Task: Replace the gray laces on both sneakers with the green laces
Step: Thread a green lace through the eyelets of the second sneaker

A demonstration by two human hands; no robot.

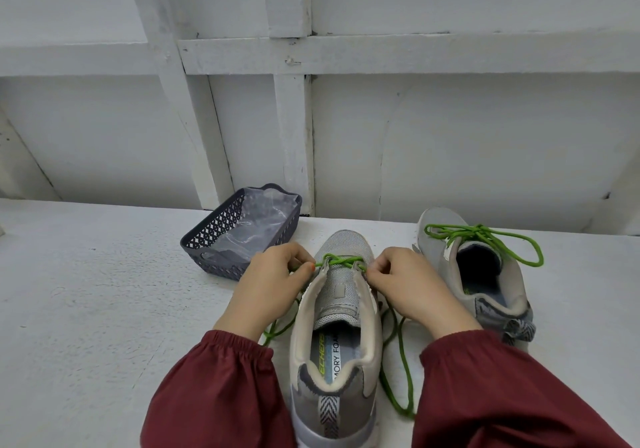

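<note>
Green-laced only at its toe end, the near sneaker [334,340] stands on the white desk [104,309] with its heel toward the person and its toe pointing away. The green lace [341,260] crosses between the eyelets nearest the toe, while the rest of the grey tongue behind it lies bare. At the left edge of this sneaker's lacing the left hand [273,286] has its thumb and fingers pinched together on the lace where it leaves the eyelet. At the right edge the right hand [408,286] grips the other side of the lace, its fingers curled tight around it. One loose end trails on the desk to the left of the near sneaker, partly under the left wrist; the other runs in long loops on the desk along its right side, back toward the heel. Dark red sleeves [221,388] cover both forearms on either side of the heel. To the right of the near sneaker and a little farther back, apart from it, stands the other sneaker [512,284], toe also pointing away, with a second green lace [479,231] tied in a bow whose loops hang over its right side. Beyond and to the left of the near sneaker's toe sits a dark perforated basket [207,236] holding clear plastic [263,222], near the white panelled wall [450,135].
</note>
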